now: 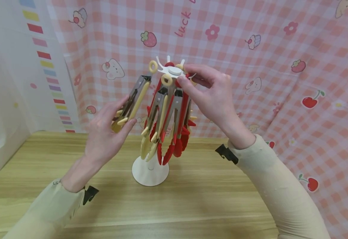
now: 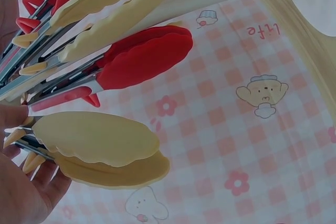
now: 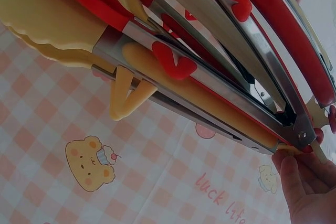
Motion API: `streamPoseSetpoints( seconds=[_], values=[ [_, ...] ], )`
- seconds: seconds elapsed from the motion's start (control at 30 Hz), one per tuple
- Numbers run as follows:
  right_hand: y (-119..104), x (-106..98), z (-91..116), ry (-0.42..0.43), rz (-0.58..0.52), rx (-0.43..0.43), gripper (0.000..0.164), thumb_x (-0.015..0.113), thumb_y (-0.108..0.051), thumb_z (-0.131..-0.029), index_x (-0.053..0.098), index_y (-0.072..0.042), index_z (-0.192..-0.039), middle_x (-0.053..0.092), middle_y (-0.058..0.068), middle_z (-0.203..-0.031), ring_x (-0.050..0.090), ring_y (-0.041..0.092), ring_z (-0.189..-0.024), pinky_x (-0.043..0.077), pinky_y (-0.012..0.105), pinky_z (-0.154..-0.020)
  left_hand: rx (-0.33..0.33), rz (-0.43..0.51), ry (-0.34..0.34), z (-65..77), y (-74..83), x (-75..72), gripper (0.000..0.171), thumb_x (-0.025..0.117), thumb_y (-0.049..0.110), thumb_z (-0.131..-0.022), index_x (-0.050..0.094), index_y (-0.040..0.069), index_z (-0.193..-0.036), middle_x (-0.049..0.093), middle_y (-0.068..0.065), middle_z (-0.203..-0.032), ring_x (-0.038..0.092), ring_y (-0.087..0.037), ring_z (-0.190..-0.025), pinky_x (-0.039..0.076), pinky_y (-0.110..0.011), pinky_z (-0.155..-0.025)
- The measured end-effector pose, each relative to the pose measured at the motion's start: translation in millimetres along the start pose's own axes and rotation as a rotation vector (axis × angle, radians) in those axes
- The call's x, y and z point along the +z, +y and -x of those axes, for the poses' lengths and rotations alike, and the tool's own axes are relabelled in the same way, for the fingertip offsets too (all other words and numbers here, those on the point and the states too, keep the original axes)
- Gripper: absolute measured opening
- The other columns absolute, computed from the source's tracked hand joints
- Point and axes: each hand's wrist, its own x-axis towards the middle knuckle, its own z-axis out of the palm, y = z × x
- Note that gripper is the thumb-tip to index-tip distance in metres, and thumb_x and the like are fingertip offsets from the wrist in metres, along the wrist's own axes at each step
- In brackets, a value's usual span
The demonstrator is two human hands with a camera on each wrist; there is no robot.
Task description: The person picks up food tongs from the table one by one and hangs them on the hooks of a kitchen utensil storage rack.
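Note:
A white stand (image 1: 174, 70) with hooks around its top holds several hanging tongs, red and pale yellow. My left hand (image 1: 106, 127) grips a separate pair of yellow tongs (image 1: 135, 99) by its arms, left of the stand. Their ring end points up and overlaps a hook's tip in the head view. In the left wrist view, the scalloped heads of these yellow tongs (image 2: 100, 137) lie beside hanging red tongs (image 2: 147, 59). My right hand (image 1: 214, 89) pinches the stand's top at its right side, by the rings of hanging tongs; its fingertips are partly hidden.
The stand's round white base (image 1: 150, 177) rests on a wood-grain table (image 1: 197, 199). Behind it hangs a pink checked cloth (image 1: 188, 43) with printed figures. A white patterned sheet (image 1: 6, 83) covers the left side. Black clips (image 1: 227, 153) sit at both sleeve cuffs.

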Motion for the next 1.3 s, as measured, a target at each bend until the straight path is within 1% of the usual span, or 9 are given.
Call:
streamPoseSetpoints(
  seconds=[0.33, 0.6, 0.8, 1.07, 1.3],
  values=[
    [-0.3, 0.3, 0.3, 0.003, 0.002, -0.004, 0.03, 0.073, -0.017, -0.098, 0.076, -0.003, -0.124, 0.079, 0.013, -0.122, 0.076, 0.02, -0.107, 0.059, 0.03, -0.105, 0.002, 0.015, 0.0, 0.9, -0.9, 2.7, 0.061, 0.08, -0.002, -0.089, 0.059, 0.005, -0.146, 0.07, -0.023, -0.129, 0.074, -0.036, -0.097, 0.045, 0.003, -0.083],
    [-0.2, 0.3, 0.9, 0.004, -0.001, 0.002, 0.03, 0.074, -0.016, -0.098, 0.076, -0.003, -0.125, 0.079, 0.013, -0.122, 0.075, 0.019, -0.107, 0.059, 0.029, -0.105, 0.009, 0.016, 0.002, 1.9, -2.2, 4.0, 0.062, 0.08, -0.002, -0.089, 0.059, 0.004, -0.147, 0.07, -0.023, -0.128, 0.074, -0.037, -0.098, 0.045, 0.003, -0.085],
    [0.3, 0.6, 1.0, 0.002, 0.002, 0.001, 0.03, 0.074, -0.016, -0.098, 0.075, -0.003, -0.125, 0.079, 0.013, -0.122, 0.075, 0.019, -0.107, 0.059, 0.03, -0.105, 0.0, 0.023, -0.003, 1.7, -1.7, 4.1, 0.062, 0.08, -0.002, -0.089, 0.058, 0.005, -0.147, 0.069, -0.023, -0.128, 0.074, -0.037, -0.099, 0.046, 0.003, -0.084],
    [0.2, 0.6, 0.6, 0.0, 0.009, 0.009, 0.03, 0.074, -0.017, -0.098, 0.075, -0.003, -0.125, 0.079, 0.013, -0.123, 0.075, 0.019, -0.107, 0.059, 0.032, -0.106, 0.018, 0.033, -0.011, 2.3, -2.7, 5.8, 0.062, 0.08, -0.002, -0.089, 0.058, 0.004, -0.147, 0.069, -0.023, -0.126, 0.073, -0.035, -0.097, 0.047, 0.002, -0.083],
    [0.7, 0.9, 0.6, 0.001, 0.0, 0.008, 0.03, 0.073, -0.017, -0.098, 0.076, -0.004, -0.125, 0.079, 0.013, -0.123, 0.075, 0.019, -0.108, 0.059, 0.03, -0.106, 0.033, 0.043, -0.024, 3.4, -4.1, 8.2, 0.062, 0.079, -0.004, -0.089, 0.057, 0.002, -0.147, 0.069, -0.024, -0.122, 0.072, -0.034, -0.1, 0.048, 0.0, -0.084]
  ],
)
